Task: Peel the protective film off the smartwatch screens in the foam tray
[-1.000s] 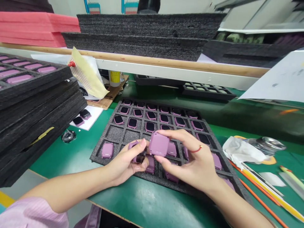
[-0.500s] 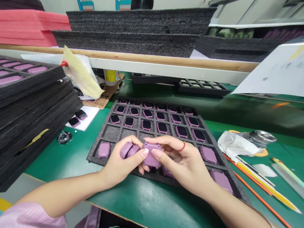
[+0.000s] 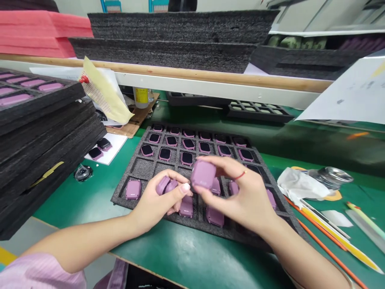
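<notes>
No word, number or brand can be read anywhere. A yellow label (image 3: 141, 95) on a bottle (image 3: 142, 106) at the back of the worktop (image 3: 186, 257) and a yellow sheet (image 3: 104, 96) covered with rows of fine red print both carry markings, but these are too small and blurred to make out. The same goes for the faint grey marks on the white paper (image 3: 351, 96) at the right and the small marks on the backs of the purple cases (image 3: 133, 189) in the foam tray (image 3: 120, 196).

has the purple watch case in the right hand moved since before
Yes. The purple square watch case rose from the front rows of the black foam tray toward its middle.
</notes>
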A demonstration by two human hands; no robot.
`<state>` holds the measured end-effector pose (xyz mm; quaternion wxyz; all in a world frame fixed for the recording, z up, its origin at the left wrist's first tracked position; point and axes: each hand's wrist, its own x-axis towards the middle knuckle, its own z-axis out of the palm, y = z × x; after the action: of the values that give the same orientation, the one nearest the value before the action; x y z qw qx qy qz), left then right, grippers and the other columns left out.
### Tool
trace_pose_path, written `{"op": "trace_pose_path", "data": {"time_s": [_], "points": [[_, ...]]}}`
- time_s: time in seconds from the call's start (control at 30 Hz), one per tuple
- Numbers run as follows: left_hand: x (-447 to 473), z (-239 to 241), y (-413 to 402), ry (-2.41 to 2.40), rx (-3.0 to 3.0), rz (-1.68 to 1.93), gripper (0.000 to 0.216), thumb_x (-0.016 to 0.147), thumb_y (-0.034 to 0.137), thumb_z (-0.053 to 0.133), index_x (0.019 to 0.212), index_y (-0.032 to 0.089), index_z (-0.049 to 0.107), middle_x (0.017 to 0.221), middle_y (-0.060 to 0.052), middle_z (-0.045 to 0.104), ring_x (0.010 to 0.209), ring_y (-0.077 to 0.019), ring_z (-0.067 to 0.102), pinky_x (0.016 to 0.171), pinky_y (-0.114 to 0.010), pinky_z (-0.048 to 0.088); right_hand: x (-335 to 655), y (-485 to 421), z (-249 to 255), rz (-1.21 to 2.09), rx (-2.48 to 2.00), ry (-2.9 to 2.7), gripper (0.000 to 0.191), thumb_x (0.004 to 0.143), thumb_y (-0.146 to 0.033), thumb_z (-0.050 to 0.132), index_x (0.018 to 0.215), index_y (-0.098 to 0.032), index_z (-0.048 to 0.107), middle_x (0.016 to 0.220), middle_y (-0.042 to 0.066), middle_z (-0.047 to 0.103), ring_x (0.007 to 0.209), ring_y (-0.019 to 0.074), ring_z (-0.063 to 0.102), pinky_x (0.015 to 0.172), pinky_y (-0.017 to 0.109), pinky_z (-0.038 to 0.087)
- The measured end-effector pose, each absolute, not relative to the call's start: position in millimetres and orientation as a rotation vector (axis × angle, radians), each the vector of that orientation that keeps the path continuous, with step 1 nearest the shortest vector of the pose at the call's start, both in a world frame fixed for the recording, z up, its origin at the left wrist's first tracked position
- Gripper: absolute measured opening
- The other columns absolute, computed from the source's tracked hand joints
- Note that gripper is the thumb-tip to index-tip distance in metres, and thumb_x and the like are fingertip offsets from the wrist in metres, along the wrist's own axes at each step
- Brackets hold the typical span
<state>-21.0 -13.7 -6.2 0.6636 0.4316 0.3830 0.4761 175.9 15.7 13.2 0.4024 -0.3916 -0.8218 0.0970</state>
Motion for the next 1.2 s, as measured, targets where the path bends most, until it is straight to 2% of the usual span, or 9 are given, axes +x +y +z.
{"op": "trace_pose_path", "data": {"time_s": [0.13,0.3,0.47,0.53,0.67,0.77,0.93,1.1,1.2], "points": [[-17.8,-5.1,-16.0,0.780,0.883,0.907,0.040,0.072,0.037,0.086,0.090,0.016,0.058,0.063,0.006,0.054,0.045,-0.0036,0.043,0.041,-0.015,0.031,177.0,35.7,-14.2,0.222,-1.131,-2.078,0.038,0.086,-0.035,0.069,0.118,-0.014,0.066,0.114,0.017,0.071,0.108,0.0303,0.068,0.095,0.053,0.056],[-17.3,-9.3,-21.5,0.592,0.859,0.584,0.042,0.077,0.045,0.077,0.099,0.016,0.056,0.084,-0.009,0.073,0.046,-0.0107,0.058,0.039,-0.019,0.039,172.8,38.7,-39.5,0.347,-1.149,-2.188,0.040,0.089,-0.033,0.067,0.127,-0.021,0.067,0.137,0.016,0.064,0.133,0.0371,0.055,0.105,0.066,0.047],[-21.1,-3.7,-20.2,0.669,0.854,0.628,0.038,0.084,0.053,0.066,0.087,0.015,0.059,0.069,-0.008,0.071,0.035,-0.0036,0.034,0.036,-0.017,0.017,172.2,23.3,-11.7,0.353,-1.080,-2.022,0.024,0.100,-0.029,0.052,0.121,-0.024,0.064,0.125,0.010,0.069,0.124,0.0234,0.062,0.107,0.049,0.050],[-21.2,-1.2,-18.3,0.725,0.817,0.723,0.043,0.081,0.056,0.070,0.088,0.013,0.063,0.071,-0.006,0.069,0.040,-0.0033,0.033,0.041,-0.018,0.020,168.7,12.2,2.5,0.413,-0.934,-2.040,0.018,0.095,-0.033,0.062,0.110,-0.023,0.063,0.119,0.010,0.069,0.117,0.0219,0.065,0.100,0.042,0.055],[-19.9,-5.6,-13.9,0.688,0.642,0.805,0.053,0.083,0.064,0.067,0.080,0.011,0.066,0.075,-0.005,0.063,0.046,-0.0042,0.037,0.045,-0.019,0.027,159.0,-6.1,12.3,0.466,-0.760,-2.239,0.033,0.080,-0.035,0.081,0.102,-0.022,0.060,0.127,0.012,0.064,0.124,0.0256,0.061,0.100,0.042,0.055],[-19.8,-12.0,-11.0,0.618,0.521,0.810,0.045,0.084,0.055,0.070,0.079,0.011,0.065,0.071,-0.003,0.060,0.047,-0.0040,0.037,0.046,-0.018,0.025,155.1,-9.3,9.8,0.442,-0.752,-2.202,0.015,0.087,-0.025,0.074,0.091,-0.023,0.060,0.118,0.009,0.068,0.114,0.0230,0.067,0.097,0.041,0.057],[-21.4,-14.8,-10.1,0.499,0.500,0.796,0.040,0.084,0.050,0.073,0.076,0.012,0.063,0.059,0.003,0.050,0.043,-0.0030,0.034,0.046,-0.017,0.022,154.5,-6.3,11.9,0.408,-0.726,-2.085,0.007,0.088,-0.016,0.070,0.087,-0.022,0.066,0.110,0.008,0.073,0.101,0.0213,0.071,0.086,0.036,0.060],[-23.1,-11.0,-11.4,0.477,0.515,0.757,0.045,0.082,0.056,0.074,0.092,0.012,0.070,0.076,-0.004,0.064,0.043,-0.0018,0.036,0.046,-0.019,0.021,156.6,-8.4,15.7,0.440,-0.802,-1.683,0.014,0.089,-0.011,0.068,0.083,-0.025,0.068,0.085,0.002,0.074,0.081,0.0167,0.072,0.074,0.031,0.062],[-24.4,-8.7,-11.8,0.448,0.518,0.750,0.051,0.080,0.061,0.075,0.095,0.012,0.072,0.081,-0.005,0.067,0.042,-0.0012,0.036,0.046,-0.019,0.021,158.3,-10.3,14.3,0.576,-0.809,-1.550,0.011,0.091,-0.015,0.067,0.091,-0.026,0.068,0.092,0.003,0.074,0.088,0.0176,0.074,0.078,0.031,0.065]]}}
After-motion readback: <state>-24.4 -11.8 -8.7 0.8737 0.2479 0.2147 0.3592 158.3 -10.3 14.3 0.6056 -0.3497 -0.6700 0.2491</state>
